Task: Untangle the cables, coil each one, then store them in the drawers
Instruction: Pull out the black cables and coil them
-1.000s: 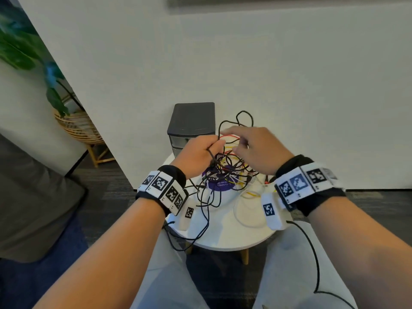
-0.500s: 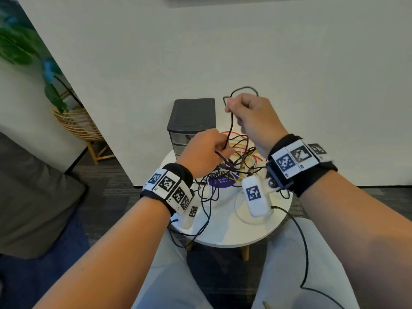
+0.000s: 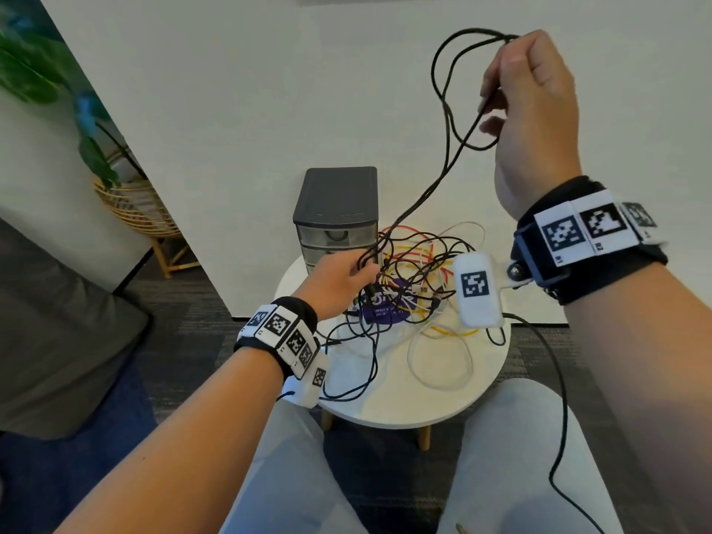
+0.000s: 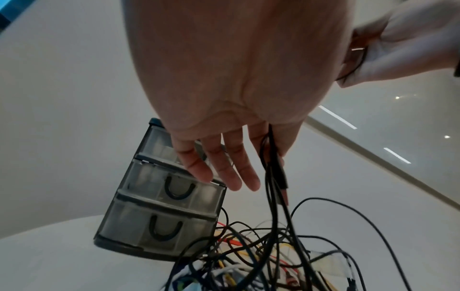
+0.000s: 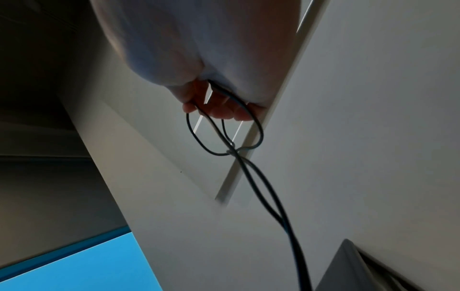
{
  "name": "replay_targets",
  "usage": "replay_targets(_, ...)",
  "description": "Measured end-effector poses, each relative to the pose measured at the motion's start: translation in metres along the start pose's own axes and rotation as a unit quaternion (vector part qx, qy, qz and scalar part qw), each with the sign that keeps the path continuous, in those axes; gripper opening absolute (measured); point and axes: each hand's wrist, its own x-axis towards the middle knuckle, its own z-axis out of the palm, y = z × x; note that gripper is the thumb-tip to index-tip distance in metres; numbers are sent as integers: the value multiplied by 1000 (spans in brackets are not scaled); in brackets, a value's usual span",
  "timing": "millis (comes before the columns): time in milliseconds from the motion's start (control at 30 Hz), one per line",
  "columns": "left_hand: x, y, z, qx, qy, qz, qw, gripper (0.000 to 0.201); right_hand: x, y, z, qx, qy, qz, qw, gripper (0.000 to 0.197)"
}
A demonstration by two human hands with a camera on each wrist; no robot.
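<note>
A tangle of black, red, yellow and white cables (image 3: 418,269) lies on the round white table (image 3: 443,402). My right hand (image 3: 529,94) is raised high above it, fingers curled round a doubled loop of black cable (image 3: 447,121); the curled fingers (image 5: 221,110) show in the right wrist view. The strands run down to my left hand (image 3: 345,273) at the tangle's left edge, where thumb and forefinger pinch the same black cable (image 4: 271,163) near its plug, the other fingers straight. A dark three-drawer unit (image 3: 335,213) with all drawers closed stands at the table's back.
A wall rises right behind the table. A plant in a wicker basket stand (image 3: 135,210) and a grey seat (image 3: 57,321) are to the left. A thin black wire (image 3: 560,398) hangs from my right wrist past the table's edge. My knees sit under the table's front.
My right hand has risen from the tangle to well above the table, drawing a long loop of black cable up. My left hand has stayed at the tangle.
</note>
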Motion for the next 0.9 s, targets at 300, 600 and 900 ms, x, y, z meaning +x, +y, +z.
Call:
replay_targets(300,7,2,-10,-106,54,-15,993,30,-13,6,-4,-67,-145,116,980,21)
replay_targets(600,12,25,-23,-58,77,49,994,32,-60,53,20,-290,-361,86,882,27)
replay_targets(900,11,35,-30,-37,87,72,993,38,-68,51,35,-148,-323,202,912,29)
